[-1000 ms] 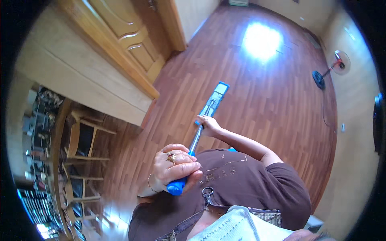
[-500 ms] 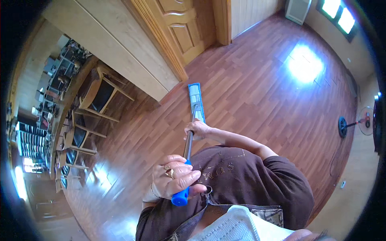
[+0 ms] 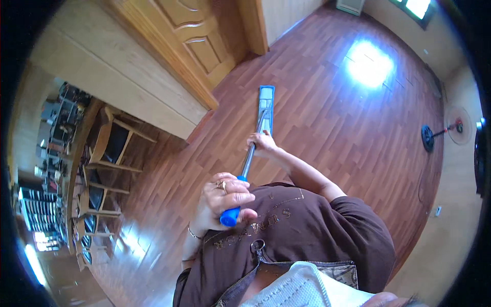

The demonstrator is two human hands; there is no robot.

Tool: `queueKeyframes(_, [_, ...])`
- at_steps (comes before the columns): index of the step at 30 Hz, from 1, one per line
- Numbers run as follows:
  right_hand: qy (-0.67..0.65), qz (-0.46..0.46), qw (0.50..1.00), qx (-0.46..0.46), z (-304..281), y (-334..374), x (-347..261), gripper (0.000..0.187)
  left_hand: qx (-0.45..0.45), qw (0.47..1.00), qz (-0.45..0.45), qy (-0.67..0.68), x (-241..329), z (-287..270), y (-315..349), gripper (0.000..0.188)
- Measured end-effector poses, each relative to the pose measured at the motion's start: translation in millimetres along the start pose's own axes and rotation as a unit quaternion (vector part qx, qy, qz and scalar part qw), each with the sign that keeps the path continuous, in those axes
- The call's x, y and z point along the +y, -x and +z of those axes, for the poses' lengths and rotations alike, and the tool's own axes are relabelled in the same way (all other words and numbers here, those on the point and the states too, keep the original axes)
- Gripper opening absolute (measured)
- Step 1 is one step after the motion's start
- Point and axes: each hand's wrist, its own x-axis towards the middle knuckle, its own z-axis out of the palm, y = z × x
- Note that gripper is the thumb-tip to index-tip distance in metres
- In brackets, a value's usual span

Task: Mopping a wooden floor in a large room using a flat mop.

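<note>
A flat mop with a pale plate and a blue rim lies on the wood-plank floor, ahead of me. Its metal pole slants back toward my chest. My left hand, with rings and a bracelet, is wrapped around the blue grip at the pole's top end. Farther down the pole, close to the mop head, my right hand is closed around the metal tube. The right arm reaches out from a brown short sleeve.
A wooden door and a pale wall stand to the far left. Several chairs line a cluttered counter at the left. Along the right wall stands a fan. Sunlight glares on the floor.
The mop head has slid right and farther away, off from the door frame and wall corner. Both hands have moved forward with the pole, and the view has shifted somewhat.
</note>
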Motion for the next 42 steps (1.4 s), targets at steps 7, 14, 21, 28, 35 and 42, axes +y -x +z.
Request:
queueKeyframes(7, [-0.011, 0.184, 0.974, 0.129, -34, 43, 52, 0.013, -0.103, 0.989, -0.001, 0.104, -51, 13, -20, 0.033])
queueKeyframes(14, [0.046, 0.350, 0.915, 0.194, -50, 122, 63, 0.023, -0.266, 0.941, 0.062, 0.202, -73, 15, -60, 0.028])
queueKeyframes(21, [0.117, 0.384, 0.864, 0.303, -63, 181, -22, 0.027, -0.393, 0.864, 0.175, 0.260, -82, 9, -97, 0.026])
queueKeyframes(28, [0.160, 0.402, 0.821, 0.372, -51, 225, -69, 0.032, -0.450, 0.761, 0.280, 0.373, -77, 23, -147, 0.033])
queueKeyframes(35, [0.099, 0.373, 0.851, 0.355, -72, 231, -98, 0.030, -0.370, 0.795, 0.273, 0.396, -52, 17, -173, 0.024])
queueKeyframes(42, [0.080, 0.343, 0.891, 0.286, -114, 247, -65, 0.047, -0.341, 0.826, 0.290, 0.341, -22, 26, -180, 0.011])
